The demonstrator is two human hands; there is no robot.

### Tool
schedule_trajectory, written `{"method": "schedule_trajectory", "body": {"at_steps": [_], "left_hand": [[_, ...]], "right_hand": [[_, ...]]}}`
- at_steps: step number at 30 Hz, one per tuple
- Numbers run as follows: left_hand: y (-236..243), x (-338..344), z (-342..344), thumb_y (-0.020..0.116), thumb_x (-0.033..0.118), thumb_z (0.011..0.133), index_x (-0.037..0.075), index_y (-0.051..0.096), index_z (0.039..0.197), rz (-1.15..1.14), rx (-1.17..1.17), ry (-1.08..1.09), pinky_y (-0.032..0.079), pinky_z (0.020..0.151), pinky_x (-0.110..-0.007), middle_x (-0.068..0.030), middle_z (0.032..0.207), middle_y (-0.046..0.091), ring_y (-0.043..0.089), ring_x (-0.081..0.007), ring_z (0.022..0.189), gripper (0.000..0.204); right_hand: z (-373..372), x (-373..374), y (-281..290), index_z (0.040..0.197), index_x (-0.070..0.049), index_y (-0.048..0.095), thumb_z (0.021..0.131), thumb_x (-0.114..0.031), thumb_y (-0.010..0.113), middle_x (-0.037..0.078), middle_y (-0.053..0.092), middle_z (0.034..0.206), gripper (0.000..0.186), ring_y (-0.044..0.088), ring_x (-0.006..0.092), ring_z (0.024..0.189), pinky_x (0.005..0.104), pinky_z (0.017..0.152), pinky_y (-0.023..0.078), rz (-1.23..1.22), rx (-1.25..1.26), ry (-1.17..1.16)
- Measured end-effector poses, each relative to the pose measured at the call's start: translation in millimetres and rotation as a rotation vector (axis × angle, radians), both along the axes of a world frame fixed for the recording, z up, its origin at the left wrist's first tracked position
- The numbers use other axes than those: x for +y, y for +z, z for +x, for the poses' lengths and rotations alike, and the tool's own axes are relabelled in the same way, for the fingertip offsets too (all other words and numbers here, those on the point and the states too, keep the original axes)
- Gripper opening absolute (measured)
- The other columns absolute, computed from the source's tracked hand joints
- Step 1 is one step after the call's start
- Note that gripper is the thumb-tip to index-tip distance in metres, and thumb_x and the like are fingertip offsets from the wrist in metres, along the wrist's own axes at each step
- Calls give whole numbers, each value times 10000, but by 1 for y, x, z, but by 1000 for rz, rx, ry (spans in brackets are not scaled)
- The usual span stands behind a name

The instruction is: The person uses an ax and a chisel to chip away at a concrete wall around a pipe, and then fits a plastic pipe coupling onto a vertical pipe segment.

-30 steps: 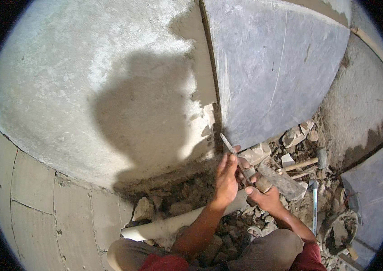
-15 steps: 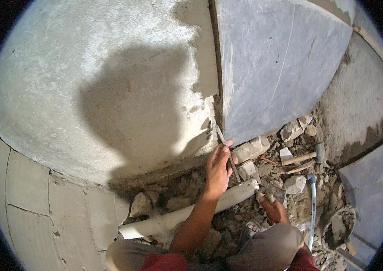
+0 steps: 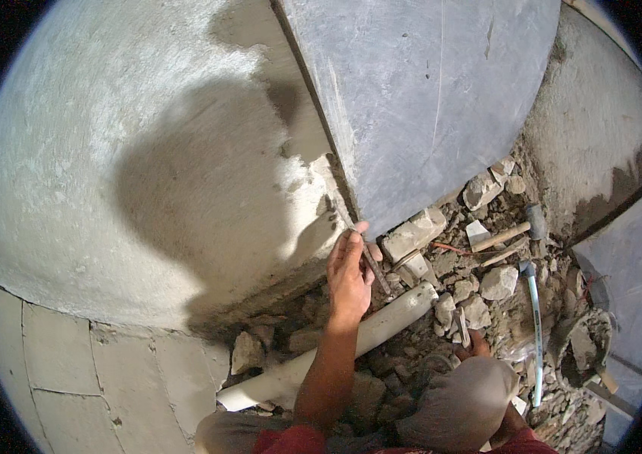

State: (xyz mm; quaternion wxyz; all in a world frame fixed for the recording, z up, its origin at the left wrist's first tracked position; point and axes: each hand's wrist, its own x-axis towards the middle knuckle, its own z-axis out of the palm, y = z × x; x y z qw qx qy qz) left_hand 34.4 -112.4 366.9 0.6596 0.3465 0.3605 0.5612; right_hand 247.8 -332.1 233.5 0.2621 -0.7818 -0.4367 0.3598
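My left hand (image 3: 350, 276) is closed around a thin, straight bar (image 3: 376, 270), its fingers pinching the upper part. The bar slants across the foot of the wall, its top end close to the corner where the plastered wall (image 3: 207, 174) meets the large grey slab (image 3: 427, 98). Lower down, my right hand (image 3: 477, 346) is partly hidden behind my knee. It grips a narrow, pale, stick-like piece (image 3: 461, 325) that points up among the stones; its exact kind is unclear. A pale round pipe (image 3: 381, 329) lies on the rubble beneath my left forearm.
Broken stones (image 3: 499, 281) and rubble cover the ground. A hammer (image 3: 514, 233) with a wooden handle lies at right, above a light-blue pipe (image 3: 536, 333). A rubble-filled bucket (image 3: 589, 344) stands further right. Block paving (image 3: 64, 356) is at lower left.
The whole view has shifted and turned slightly. My right hand has drawn back from the pipe's end towards my knee, and the pale piece in it now points up. My left hand keeps the bar.
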Motion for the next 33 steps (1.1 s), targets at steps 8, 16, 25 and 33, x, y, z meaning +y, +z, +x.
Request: {"method": "schedule_trajectory", "body": {"at_steps": [8,16,25,33], "left_hand": [[20,13,10,451,266,923,38,522,1110,22,-113,-16,307,413,-173,-24,691,558,413,-34,503,303],[19,26,12,468,267,914,28,517,1108,30,-210,9,336,423,-190,-44,706,566,441,-63,508,312],[29,30,23,502,267,891,66,511,1041,-8,-257,22,373,474,-226,-54,742,567,460,-109,537,251],[36,38,41,496,287,891,71,464,1024,33,-303,57,387,534,-266,-57,788,551,450,-128,614,255]], "right_hand": [[-7,50,33,1084,-69,495,759,-103,636,97,582,741,356,539,174,570,303,544,437,117,207,35],[-9,71,72,1106,-54,506,785,-91,622,91,601,777,343,559,150,647,282,574,448,409,137,162],[6,79,67,1135,-37,523,824,-241,599,94,591,946,379,552,157,855,308,737,453,327,124,207],[-15,141,139,853,-11,515,799,-394,589,102,517,734,394,508,218,635,343,596,459,1132,660,161]]}}
